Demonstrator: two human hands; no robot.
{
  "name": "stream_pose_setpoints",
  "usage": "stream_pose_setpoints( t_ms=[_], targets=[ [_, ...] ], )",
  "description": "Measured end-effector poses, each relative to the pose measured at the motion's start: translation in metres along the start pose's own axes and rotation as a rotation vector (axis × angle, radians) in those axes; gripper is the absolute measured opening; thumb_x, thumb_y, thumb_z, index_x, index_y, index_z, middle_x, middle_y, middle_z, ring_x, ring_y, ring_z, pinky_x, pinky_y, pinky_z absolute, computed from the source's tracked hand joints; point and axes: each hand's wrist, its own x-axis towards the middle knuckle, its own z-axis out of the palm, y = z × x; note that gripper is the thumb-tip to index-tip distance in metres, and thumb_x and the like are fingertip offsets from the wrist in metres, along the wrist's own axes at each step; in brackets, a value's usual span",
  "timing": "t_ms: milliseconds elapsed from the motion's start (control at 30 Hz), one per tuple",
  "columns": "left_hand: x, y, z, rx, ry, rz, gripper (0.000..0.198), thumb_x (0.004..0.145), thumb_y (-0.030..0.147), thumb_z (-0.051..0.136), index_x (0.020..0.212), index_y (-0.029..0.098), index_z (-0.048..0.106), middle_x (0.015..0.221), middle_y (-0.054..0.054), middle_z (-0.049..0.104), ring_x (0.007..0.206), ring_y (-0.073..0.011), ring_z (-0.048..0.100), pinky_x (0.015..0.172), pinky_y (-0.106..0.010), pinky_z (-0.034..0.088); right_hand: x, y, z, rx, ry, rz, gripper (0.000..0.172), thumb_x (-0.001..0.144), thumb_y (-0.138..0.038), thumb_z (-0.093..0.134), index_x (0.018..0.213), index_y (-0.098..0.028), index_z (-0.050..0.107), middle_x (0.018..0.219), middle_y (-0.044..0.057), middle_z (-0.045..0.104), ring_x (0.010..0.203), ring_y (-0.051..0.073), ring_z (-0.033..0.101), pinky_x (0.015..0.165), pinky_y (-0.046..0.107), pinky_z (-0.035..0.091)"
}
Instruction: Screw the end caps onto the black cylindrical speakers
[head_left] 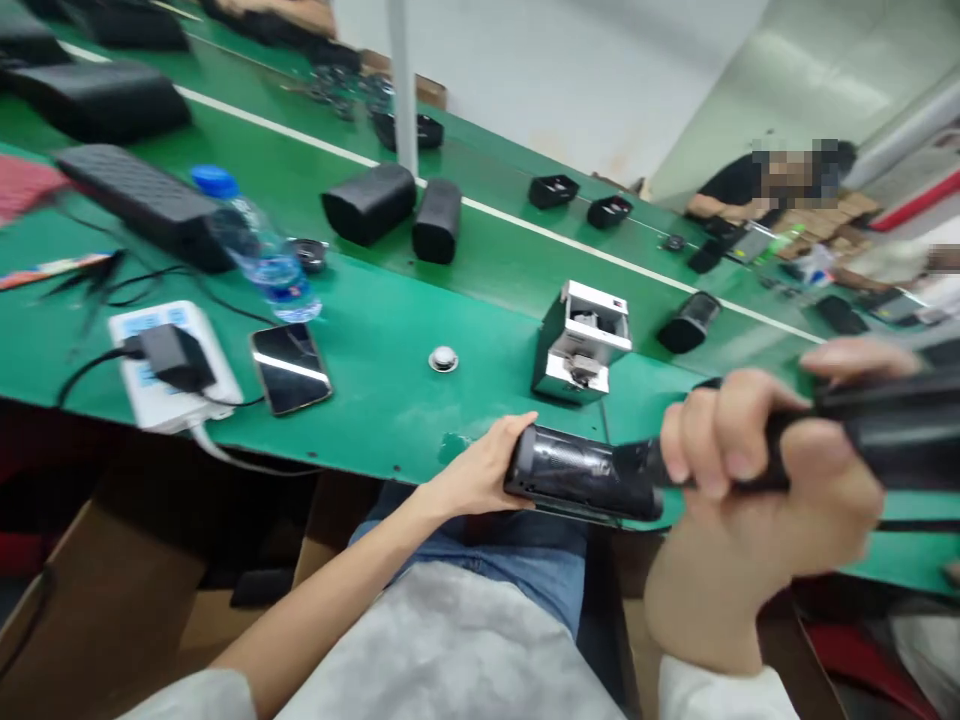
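Observation:
At the table's near edge, my left hand (480, 470) grips the end of a black cylindrical speaker body (581, 475). My right hand (757, 480) is closed round the handle of a black power tool (877, 430), whose tip points left into the speaker body. The tool is blurred at the right edge. A small metal box fixture (581, 340) stands on the green table (390, 370) just behind the speaker.
A phone (290, 367), a white power strip (169, 365) with a plug, a water bottle (259, 245), and a small round metal part (443, 358) lie to the left. Black speaker housings (371, 200) sit further back. Other people work at the far right.

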Motion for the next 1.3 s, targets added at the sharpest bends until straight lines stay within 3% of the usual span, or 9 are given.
stream_pose_setpoints(
  t_ms=[100,200,333,500,733,900,1100,1200,1300],
  targets=[
    [0.001,0.003,-0.005,0.0,-0.027,-0.001,0.147,0.075,0.027,0.108,0.181,0.035,0.006,0.172,-0.022,0.045,0.159,-0.0465,0.053,0.13,-0.068,0.051,0.042,0.017,-0.019,-0.134,0.216,-0.224,0.024,0.085,-0.013,0.08,0.101,-0.027,0.069,0.057,-0.012,0.053,0.039,0.011,0.044,0.039,0.028,0.04],
    [0.001,0.005,-0.007,0.019,-0.034,0.001,0.148,0.076,0.027,0.107,0.181,0.035,0.004,0.173,-0.024,0.043,0.161,-0.0484,0.051,0.13,-0.07,0.05,0.074,0.056,-0.038,-0.25,0.32,-0.322,0.018,0.087,-0.02,0.078,0.093,-0.028,0.063,0.054,-0.011,0.051,0.04,0.014,0.049,0.041,0.029,0.041],
    [0.002,0.005,-0.007,0.036,-0.053,-0.014,0.147,0.077,0.025,0.106,0.181,0.035,0.003,0.173,-0.024,0.041,0.162,-0.0489,0.049,0.131,-0.072,0.049,0.093,0.101,-0.055,-0.388,0.329,-0.33,0.025,0.09,-0.034,0.081,0.093,-0.029,0.057,0.058,-0.012,0.048,0.04,0.014,0.048,0.043,0.031,0.043],
    [0.002,0.005,-0.008,0.03,-0.055,-0.019,0.146,0.077,0.028,0.106,0.181,0.035,0.003,0.173,-0.023,0.043,0.163,-0.048,0.05,0.13,-0.073,0.049,0.097,0.124,-0.066,-0.438,0.305,-0.329,0.034,0.093,-0.047,0.084,0.104,-0.03,0.055,0.063,-0.012,0.043,0.042,0.016,0.052,0.046,0.035,0.048],
    [0.002,0.006,-0.008,0.033,-0.056,-0.038,0.145,0.076,0.026,0.106,0.181,0.035,0.006,0.174,-0.023,0.043,0.163,-0.0476,0.05,0.131,-0.07,0.049,0.1,0.122,-0.071,-0.413,0.327,-0.383,0.033,0.097,-0.048,0.082,0.103,-0.03,0.055,0.063,-0.012,0.043,0.041,0.014,0.05,0.046,0.033,0.048],
    [0.002,0.006,-0.008,0.033,-0.053,-0.043,0.143,0.077,0.026,0.106,0.181,0.034,0.007,0.175,-0.023,0.041,0.165,-0.047,0.049,0.132,-0.069,0.049,0.109,0.132,-0.073,-0.415,0.331,-0.36,0.035,0.097,-0.047,0.081,0.105,-0.029,0.052,0.066,-0.012,0.042,0.048,0.016,0.061,0.05,0.033,0.052],
    [0.002,0.007,-0.008,0.041,-0.05,-0.051,0.144,0.076,0.026,0.106,0.181,0.033,0.008,0.174,-0.023,0.043,0.163,-0.0471,0.051,0.131,-0.068,0.049,0.106,0.14,-0.072,-0.475,0.336,-0.286,0.033,0.097,-0.047,0.077,0.103,-0.029,0.05,0.063,-0.014,0.043,0.039,0.01,0.044,0.045,0.03,0.045],
    [0.003,0.008,-0.008,0.054,-0.055,-0.043,0.143,0.077,0.028,0.106,0.181,0.032,0.007,0.174,-0.024,0.042,0.163,-0.0476,0.051,0.131,-0.068,0.049,0.095,0.12,-0.07,-0.447,0.327,-0.218,0.034,0.094,-0.045,0.08,0.102,-0.03,0.051,0.06,-0.014,0.042,0.04,0.012,0.045,0.046,0.031,0.046],
    [0.004,0.009,-0.01,0.054,-0.059,-0.032,0.142,0.079,0.028,0.105,0.181,0.032,0.007,0.174,-0.024,0.042,0.162,-0.048,0.05,0.131,-0.068,0.05,0.076,0.077,-0.064,-0.421,0.279,-0.139,0.028,0.093,-0.035,0.08,0.103,-0.031,0.055,0.06,-0.012,0.045,0.045,0.013,0.049,0.047,0.032,0.045]
  ],
)
